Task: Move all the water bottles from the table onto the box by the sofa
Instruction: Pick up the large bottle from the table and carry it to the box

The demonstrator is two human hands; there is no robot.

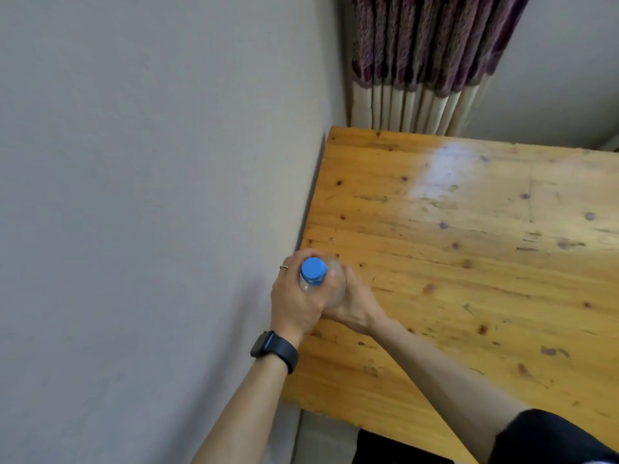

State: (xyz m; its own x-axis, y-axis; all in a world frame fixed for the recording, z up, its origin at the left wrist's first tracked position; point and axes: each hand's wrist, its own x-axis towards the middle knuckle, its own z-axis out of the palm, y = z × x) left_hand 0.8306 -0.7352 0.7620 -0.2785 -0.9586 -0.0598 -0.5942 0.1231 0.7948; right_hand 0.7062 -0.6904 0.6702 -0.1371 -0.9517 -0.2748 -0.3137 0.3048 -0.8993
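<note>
Wall point(150, 195) runs tight along left edge of table point(469, 262): no passage left of bottle point(314, 271). Curtain point(428, 61) hangs behind far-left corner. Right and far of bottle, bare table surface gives open room.

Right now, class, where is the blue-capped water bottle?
In the head view, left of centre, the water bottle is upright at the wooden table's left edge beside the grey wall, gripped by the left hand and right hand.
</note>
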